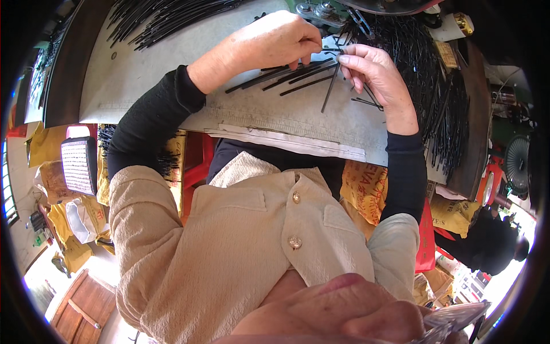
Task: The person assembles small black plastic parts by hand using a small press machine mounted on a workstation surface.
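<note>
Over the pale worktable [229, 109], my left hand [281, 41] is closed, its fingertips pinched at one end of a short dark piece. The other end of that thin black strip [331, 50] meets the thumb and forefinger of my right hand [369, 69], which is also closed in a pinch. Another thin black strip [329, 89] slants down just beside my right fingertips; whether it is held or lies on the table I cannot tell. Below my hands several straight black strips [303, 77] lie side by side. A few more black pieces [366, 103] rest under my right palm.
At the far left, long black strips [172, 20] lie in a bundle. A large heap of thin black pieces [435, 97] covers the table's right side. Small metal fittings [323, 10] stand at the back. Yellow sacks [364, 189] and a red stool [200, 163] are below the table edge.
</note>
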Demonstrator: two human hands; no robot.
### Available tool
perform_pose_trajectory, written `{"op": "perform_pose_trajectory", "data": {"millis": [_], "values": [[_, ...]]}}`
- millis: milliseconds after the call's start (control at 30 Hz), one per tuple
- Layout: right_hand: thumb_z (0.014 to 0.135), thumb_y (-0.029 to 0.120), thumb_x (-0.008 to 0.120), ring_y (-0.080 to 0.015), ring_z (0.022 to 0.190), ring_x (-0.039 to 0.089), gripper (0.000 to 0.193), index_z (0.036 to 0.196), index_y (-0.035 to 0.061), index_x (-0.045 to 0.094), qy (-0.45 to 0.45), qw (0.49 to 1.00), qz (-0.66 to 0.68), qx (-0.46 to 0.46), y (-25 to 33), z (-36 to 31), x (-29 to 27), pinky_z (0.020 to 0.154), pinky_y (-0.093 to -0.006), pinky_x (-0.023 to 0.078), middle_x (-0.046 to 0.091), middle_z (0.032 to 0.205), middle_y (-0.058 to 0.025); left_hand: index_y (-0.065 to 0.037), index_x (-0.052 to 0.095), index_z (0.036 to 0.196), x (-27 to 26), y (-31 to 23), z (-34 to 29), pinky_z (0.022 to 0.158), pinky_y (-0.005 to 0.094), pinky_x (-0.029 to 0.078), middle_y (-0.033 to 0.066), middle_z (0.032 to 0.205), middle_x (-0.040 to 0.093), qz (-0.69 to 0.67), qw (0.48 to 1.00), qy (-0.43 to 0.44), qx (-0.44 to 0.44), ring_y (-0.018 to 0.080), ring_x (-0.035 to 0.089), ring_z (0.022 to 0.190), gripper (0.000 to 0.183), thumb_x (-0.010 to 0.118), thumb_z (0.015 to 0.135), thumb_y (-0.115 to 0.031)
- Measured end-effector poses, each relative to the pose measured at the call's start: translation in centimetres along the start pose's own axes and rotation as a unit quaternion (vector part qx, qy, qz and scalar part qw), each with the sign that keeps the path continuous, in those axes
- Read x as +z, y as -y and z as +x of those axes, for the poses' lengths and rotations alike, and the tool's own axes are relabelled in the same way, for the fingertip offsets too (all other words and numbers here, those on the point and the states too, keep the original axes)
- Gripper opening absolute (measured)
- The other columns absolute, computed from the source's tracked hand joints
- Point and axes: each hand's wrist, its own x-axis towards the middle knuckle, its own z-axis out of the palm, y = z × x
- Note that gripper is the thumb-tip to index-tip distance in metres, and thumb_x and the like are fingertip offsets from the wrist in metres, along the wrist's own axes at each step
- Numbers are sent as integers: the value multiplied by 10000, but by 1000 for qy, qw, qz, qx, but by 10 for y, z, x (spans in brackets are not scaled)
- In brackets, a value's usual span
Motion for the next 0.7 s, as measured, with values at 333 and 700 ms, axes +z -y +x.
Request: {"op": "perform_pose_trajectory", "data": {"millis": [333, 700], "values": [[804, 161, 622, -39, 461, 473, 234, 918, -43, 608, 12, 995, -95, 16, 5, -7, 1, 457, -166, 391, 600, 672, -36, 5, 634, 963, -27, 17, -3, 445, 191, 452, 45, 686, 618, -43, 996, 45, -70, 77, 554, 478, 225, 498, 909, -165], [859, 179, 594, -43, 515, 526, 200, 952, 3, 613, -85, 993, -41, -67, 6, 11, 25, 459, -161, 395, 589, 661, -11, -2, 631, 937, -14, 30, 6, 405, 180, 366, 20, 689, 599, -322, 938, -24, -122, 67, 511, 462, 272, 569, 873, -259]]}}
